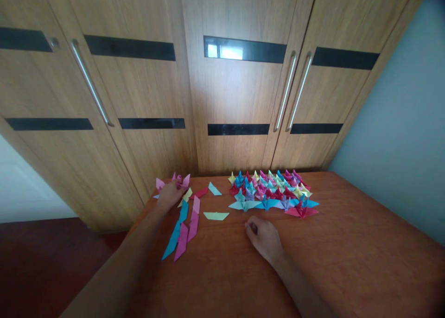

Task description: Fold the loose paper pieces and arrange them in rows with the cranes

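Many paper shapes (260, 193), right hand (266, 239) curled, left hand (170, 195) at pink paper (187, 181), grip unclear

passage behind the counter (354, 244) is blocked by the wardrobe doors (239, 153), which rise at its far edge. the far side, right of centre, is filled by close-set rows of folded paper figures (267, 193), by which any low sweep is stopped. the far left corner is occupied by the left hand (170, 195) and pink folded pieces (187, 181); nearer, low access is hindered by flat blue strips (175, 230) and pink strips (193, 218). between these and the right hand (266, 237) a lane is left, partly crossed by a pale green strip (216, 215). the widest free room is found at the right.
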### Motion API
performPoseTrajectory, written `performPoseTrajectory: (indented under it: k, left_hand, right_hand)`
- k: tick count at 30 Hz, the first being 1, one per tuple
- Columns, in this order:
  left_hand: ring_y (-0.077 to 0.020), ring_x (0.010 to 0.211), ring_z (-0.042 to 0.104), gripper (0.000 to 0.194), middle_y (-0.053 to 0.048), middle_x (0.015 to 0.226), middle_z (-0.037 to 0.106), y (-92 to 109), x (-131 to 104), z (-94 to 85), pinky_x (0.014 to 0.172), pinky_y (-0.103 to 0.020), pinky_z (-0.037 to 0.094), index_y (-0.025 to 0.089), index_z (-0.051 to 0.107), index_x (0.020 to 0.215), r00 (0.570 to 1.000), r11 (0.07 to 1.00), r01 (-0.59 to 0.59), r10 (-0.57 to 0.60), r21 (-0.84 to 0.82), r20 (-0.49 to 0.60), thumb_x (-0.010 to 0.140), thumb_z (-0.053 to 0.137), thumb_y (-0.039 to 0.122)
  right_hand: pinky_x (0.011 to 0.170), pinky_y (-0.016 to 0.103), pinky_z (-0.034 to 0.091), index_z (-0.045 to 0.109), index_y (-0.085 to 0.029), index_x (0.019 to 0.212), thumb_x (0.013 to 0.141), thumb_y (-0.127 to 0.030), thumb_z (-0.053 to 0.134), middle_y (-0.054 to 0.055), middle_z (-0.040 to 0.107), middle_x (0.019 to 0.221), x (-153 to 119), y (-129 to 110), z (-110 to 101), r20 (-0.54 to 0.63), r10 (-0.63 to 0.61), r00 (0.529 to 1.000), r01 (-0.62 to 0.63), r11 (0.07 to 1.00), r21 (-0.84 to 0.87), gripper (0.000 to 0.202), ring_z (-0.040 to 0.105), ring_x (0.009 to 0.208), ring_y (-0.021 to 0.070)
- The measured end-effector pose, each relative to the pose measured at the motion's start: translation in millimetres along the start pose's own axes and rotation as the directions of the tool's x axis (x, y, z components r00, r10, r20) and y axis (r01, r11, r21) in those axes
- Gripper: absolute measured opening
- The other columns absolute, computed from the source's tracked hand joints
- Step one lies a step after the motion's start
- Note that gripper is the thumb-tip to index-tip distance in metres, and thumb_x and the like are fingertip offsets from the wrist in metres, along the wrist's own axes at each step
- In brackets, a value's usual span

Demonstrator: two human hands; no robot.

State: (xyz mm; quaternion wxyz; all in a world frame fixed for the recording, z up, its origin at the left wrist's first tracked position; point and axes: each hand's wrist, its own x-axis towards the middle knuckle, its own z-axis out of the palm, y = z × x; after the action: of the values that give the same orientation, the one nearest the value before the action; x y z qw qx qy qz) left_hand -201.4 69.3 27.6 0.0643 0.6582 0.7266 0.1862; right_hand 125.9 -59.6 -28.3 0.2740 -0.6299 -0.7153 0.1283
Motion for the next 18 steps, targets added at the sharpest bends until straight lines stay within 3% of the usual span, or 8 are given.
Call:
performPoseTrajectory:
  k: [4, 12, 15, 18]
  left_hand:
    - [-0.0278, 0.092, 0.062, 0.028, -0.009, 0.094, 0.070, -0.8, -1.9, 0.5, 0.074, -0.032, 0.042, 0.017, 0.065, 0.088, 0.998, 0.999, -0.052, 0.052, -0.004, -0.018, 0.081, 0.050, 0.039]
    - [-0.0226, 0.092, 0.063, 0.026, -0.004, 0.098, 0.070, 13.8, -20.3, -14.4, 0.077, -0.029, 0.044, 0.021, 0.066, 0.095, 0.989, 0.990, -0.122, 0.116, -0.074, -0.089, 0.083, 0.048, 0.033]
    - [-0.0208, 0.092, 0.062, 0.025, -0.003, 0.101, 0.069, 32.4, -40.0, -20.4, 0.079, -0.028, 0.045, 0.021, 0.066, 0.098, 0.966, 0.945, -0.252, 0.233, -0.210, -0.108, 0.082, 0.048, 0.029]
    - [-0.0201, 0.087, 0.062, 0.029, -0.005, 0.101, 0.068, 59.3, -70.5, -18.7, 0.079, -0.030, 0.046, 0.019, 0.064, 0.105, 0.933, 0.872, -0.359, 0.344, -0.332, -0.105, 0.081, 0.047, 0.022]
  right_hand:
    - [0.054, 0.022, 0.029, 0.057, -0.022, 0.070, 0.085, -0.027, 0.049, -0.003, 0.060, 0.062, 0.2, 0.2, -0.7, 0.002, -0.002, 1.000, 0.002, 1.000, 0.014, 0.017, 0.055, 0.059, 0.0117]
    - [0.054, 0.022, 0.030, 0.058, -0.023, 0.069, 0.084, -0.029, 0.049, -0.003, 0.059, 0.061, 0.5, 0.6, -0.1, -0.010, 0.001, 1.000, 0.000, 0.999, 0.050, 0.018, 0.054, 0.057, 0.0114]
    - [0.054, 0.022, 0.032, 0.057, -0.022, 0.067, 0.084, -0.034, 0.049, -0.003, 0.057, 0.058, 2.3, 3.5, -0.4, -0.017, 0.003, 1.000, 0.000, 0.986, 0.168, 0.022, 0.052, 0.056, 0.0117]
    - [0.053, 0.022, 0.035, 0.057, -0.020, 0.068, 0.084, -0.043, 0.047, -0.002, 0.054, 0.057, 3.2, 6.7, -4.6, 0.003, 0.023, 1.000, -0.022, 0.905, 0.425, 0.030, 0.051, 0.055, 0.0126]
